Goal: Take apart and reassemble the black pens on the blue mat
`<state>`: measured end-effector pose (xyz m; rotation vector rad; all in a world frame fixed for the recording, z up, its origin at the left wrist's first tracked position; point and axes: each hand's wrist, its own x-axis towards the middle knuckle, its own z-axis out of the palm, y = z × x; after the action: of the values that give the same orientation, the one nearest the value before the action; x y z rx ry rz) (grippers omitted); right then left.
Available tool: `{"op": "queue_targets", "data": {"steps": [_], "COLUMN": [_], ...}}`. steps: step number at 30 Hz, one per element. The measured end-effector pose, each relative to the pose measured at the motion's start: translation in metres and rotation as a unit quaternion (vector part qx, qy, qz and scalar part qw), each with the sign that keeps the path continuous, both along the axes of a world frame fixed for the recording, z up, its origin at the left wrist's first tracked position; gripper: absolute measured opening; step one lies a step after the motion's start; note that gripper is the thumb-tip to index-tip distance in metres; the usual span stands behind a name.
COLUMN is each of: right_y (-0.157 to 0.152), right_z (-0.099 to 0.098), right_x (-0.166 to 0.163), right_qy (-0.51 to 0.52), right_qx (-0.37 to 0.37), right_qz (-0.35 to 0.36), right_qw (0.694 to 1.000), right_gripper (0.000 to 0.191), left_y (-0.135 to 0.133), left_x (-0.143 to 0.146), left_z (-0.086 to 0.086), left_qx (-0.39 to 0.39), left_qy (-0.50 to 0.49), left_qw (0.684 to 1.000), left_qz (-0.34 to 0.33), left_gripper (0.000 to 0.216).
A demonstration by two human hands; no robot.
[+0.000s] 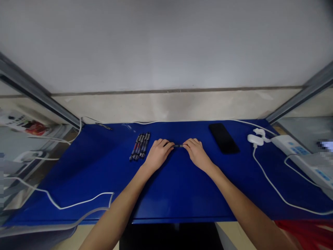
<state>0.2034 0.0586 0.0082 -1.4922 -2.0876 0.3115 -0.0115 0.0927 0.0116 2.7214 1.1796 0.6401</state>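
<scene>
A dark pen lies level between my two hands, just above or on the blue tabletop; which, I cannot tell. My left hand pinches its left end between thumb and fingers. At the other end, the fingertips of my right hand are closed on it. Only the middle of the pen shows, the ends being covered by my fingers. Left of my left hand, several pens with dark and reddish barrels lie side by side in a row.
A black phone lies to the right. Beyond it are a white charger with its cable and a white power strip. Another pen lies at the back left. A white cable crosses the front left of the blue table.
</scene>
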Motion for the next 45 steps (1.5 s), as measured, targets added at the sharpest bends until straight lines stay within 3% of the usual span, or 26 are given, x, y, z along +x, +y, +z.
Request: {"op": "queue_targets", "data": {"steps": [5, 10, 16, 19, 23, 29, 32, 38, 41, 45], "right_y": [0.0, -0.003, -0.006, -0.006, -0.008, -0.01, -0.008, -0.007, -0.008, -0.008], "right_z": [0.002, 0.006, 0.021, 0.022, 0.019, 0.018, 0.018, 0.016, 0.016, 0.016], "right_x": [0.005, 0.005, 0.01, 0.01, 0.005, -0.002, -0.001, -0.001, -0.002, -0.004], "right_qy": [0.046, 0.066, 0.183, 0.145, 0.075, 0.026, 0.054, 0.16, 0.187, 0.21], "right_qx": [-0.053, -0.104, -0.275, -0.237, -0.09, 0.033, 0.034, -0.07, -0.054, -0.089], "right_qz": [0.061, 0.062, 0.114, 0.121, 0.104, 0.111, 0.101, 0.037, 0.024, 0.033], "right_qw": [0.996, 0.99, 0.937, 0.953, 0.988, 0.993, 0.993, 0.984, 0.981, 0.973], "right_gripper": [0.026, 0.027, 0.038, 0.034, 0.033, 0.028, 0.024, 0.023, 0.01, 0.014], "left_y": [0.0, 0.001, -0.003, -0.007, -0.009, -0.009, -0.009, -0.01, -0.011, -0.013], "left_x": [0.0, -0.002, 0.0, 0.003, 0.003, 0.002, 0.003, 0.006, 0.008, 0.009], "left_z": [-0.001, 0.003, 0.01, 0.015, 0.019, 0.017, 0.015, 0.012, 0.011, 0.01], "left_qx": [0.02, 0.049, 0.085, 0.096, 0.1, 0.072, 0.062, 0.063, 0.049, 0.033], "left_qy": [0.006, 0.037, 0.059, 0.074, 0.076, 0.059, 0.053, 0.063, 0.062, 0.063], "left_qw": [1.0, 0.998, 0.994, 0.992, 0.992, 0.996, 0.997, 0.996, 0.997, 0.997], "left_qz": [0.005, -0.02, -0.04, -0.047, -0.03, -0.01, 0.005, 0.018, 0.021, 0.017], "left_gripper": [0.032, 0.031, 0.027, 0.026, 0.026, 0.031, 0.031, 0.03, 0.03, 0.031]}}
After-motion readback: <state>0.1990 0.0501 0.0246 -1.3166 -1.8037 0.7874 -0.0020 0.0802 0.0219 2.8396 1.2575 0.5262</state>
